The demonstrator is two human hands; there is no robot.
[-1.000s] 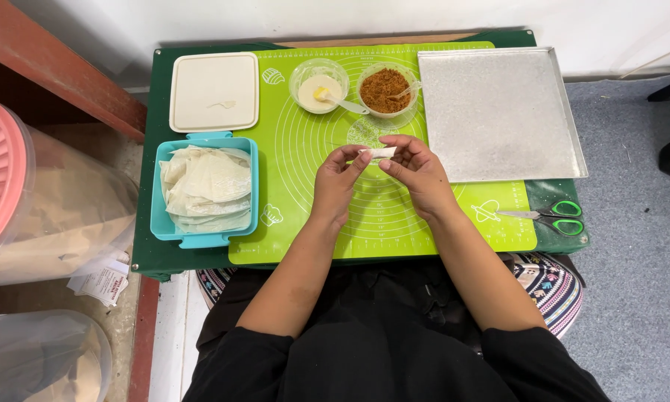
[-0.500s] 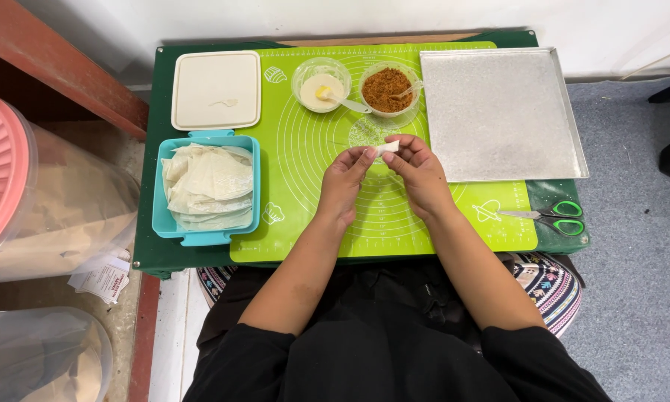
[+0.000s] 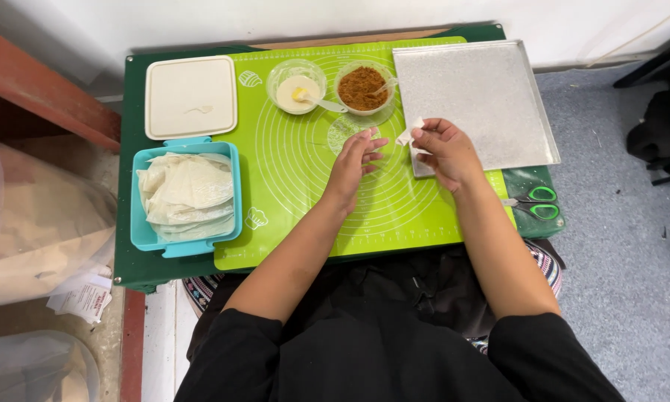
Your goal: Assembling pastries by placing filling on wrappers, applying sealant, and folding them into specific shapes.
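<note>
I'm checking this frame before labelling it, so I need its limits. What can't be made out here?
Head view only:
- Folded white piece in the right hand: the fingers cover most of it, so its fold and contents are hidden.
- Left hand: whether its palm touches the green mat cannot be told.
- Scissors: the right forearm hides the blades.
- Pink lid at the left edge: cut off.

Left hand (image 3: 355,162) flat, fingers (image 3: 372,141) spread; right hand (image 3: 443,151) fingers pinched.
</note>
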